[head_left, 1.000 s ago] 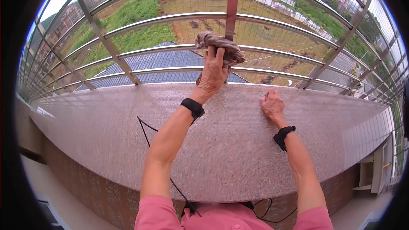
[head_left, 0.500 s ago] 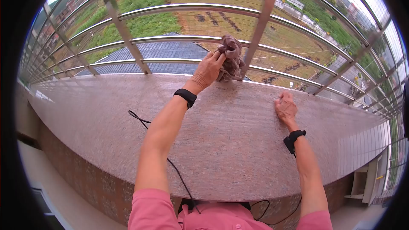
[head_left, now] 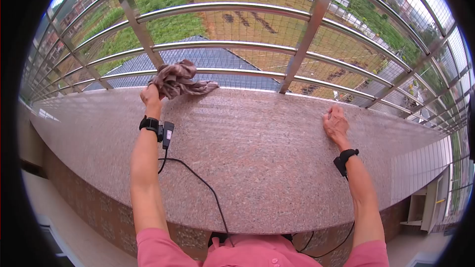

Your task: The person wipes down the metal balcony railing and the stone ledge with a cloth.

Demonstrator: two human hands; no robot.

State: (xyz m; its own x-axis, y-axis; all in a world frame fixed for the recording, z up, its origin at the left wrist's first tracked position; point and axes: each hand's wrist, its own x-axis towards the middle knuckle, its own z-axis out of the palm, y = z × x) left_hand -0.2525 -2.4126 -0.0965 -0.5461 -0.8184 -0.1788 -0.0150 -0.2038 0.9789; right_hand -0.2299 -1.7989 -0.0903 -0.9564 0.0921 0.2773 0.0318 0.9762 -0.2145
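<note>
My left hand [head_left: 152, 96] grips a crumpled brown cloth [head_left: 178, 78] at the far edge of the stone ledge [head_left: 237, 158]. The cloth spreads to the right of my fingers, up against the lower metal rails. Its far tip touches the ledge by the white edge strip. My right hand [head_left: 336, 122] rests on the ledge at the right, fingers curled under toward the stone; whether anything is beneath them is hidden. Each wrist carries a black band with a small black device, and a cable runs from the left device [head_left: 168, 135] across the ledge toward my body.
A metal railing [head_left: 222, 45] with a fine wire grid runs along the ledge's far side, its upright post [head_left: 309, 34] meeting the ledge between my hands. Fields and a dark roof [head_left: 198, 59] lie outside. An open white cabinet [head_left: 423, 205] stands at the lower right.
My left hand has swept the cloth leftward along the rail base, from beside the middle post to near the left post. The right hand has barely moved.
</note>
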